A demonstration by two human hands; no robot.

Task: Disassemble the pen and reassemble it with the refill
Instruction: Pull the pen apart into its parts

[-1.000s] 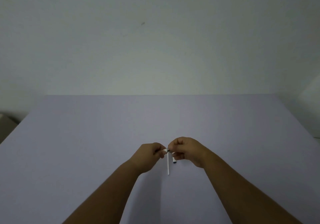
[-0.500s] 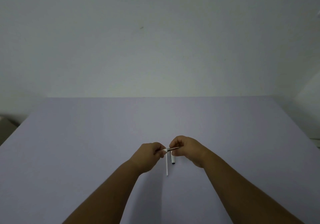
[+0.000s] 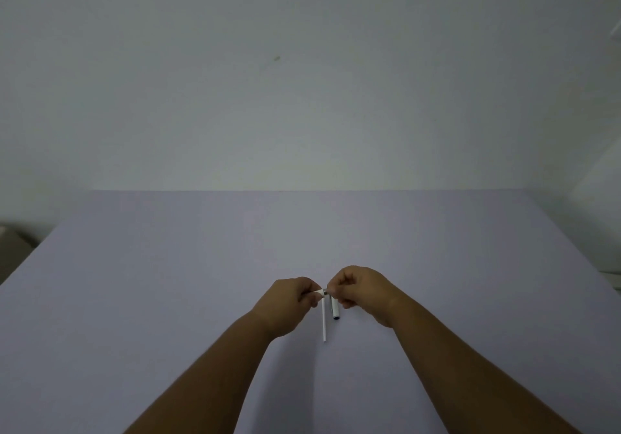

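Hands [image 3: 322,294] closer, pinching pen piece [image 3: 319,291]

Both forearms are bare to the frame edge, with no sleeves, rings or watch on left hand [image 3: 289,302] or right hand [image 3: 361,287].

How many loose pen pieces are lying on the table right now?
2. A thin white refill tube lies below the hands; a shorter white pen barrel with a dark end lies just right of it. A third piece is pinched between the hands; fingers may hide more.
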